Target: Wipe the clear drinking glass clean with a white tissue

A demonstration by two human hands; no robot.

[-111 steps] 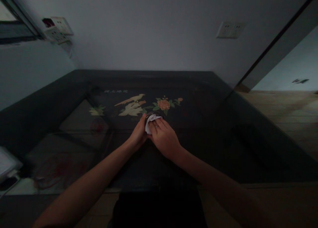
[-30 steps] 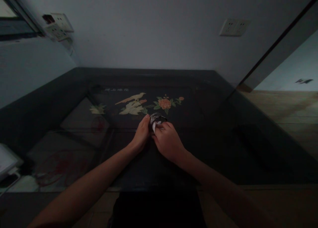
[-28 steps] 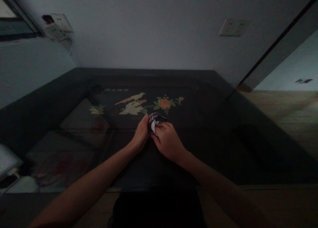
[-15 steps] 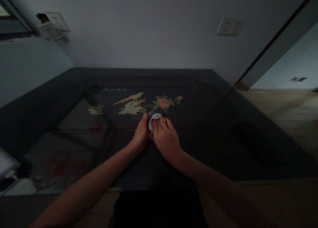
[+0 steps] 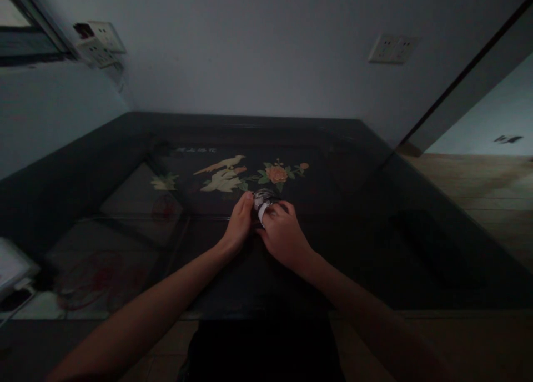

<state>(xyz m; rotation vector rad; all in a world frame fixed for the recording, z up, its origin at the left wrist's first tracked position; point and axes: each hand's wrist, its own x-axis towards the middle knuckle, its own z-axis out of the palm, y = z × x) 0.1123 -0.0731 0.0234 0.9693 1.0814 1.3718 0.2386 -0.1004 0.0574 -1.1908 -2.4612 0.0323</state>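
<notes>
Shifted lower, tissue on dark object, pinched by right hand, left hand cupping object, facing and long axis unclear

Black table with cream bird, orange flower, green leaves

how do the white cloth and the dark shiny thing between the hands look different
The white cloth is matte; the dark shiny thing has bright glints. The cloth is pinched in the right hand; the dark shiny thing is held by the left hand. Both are partly hidden by fingers.
</notes>
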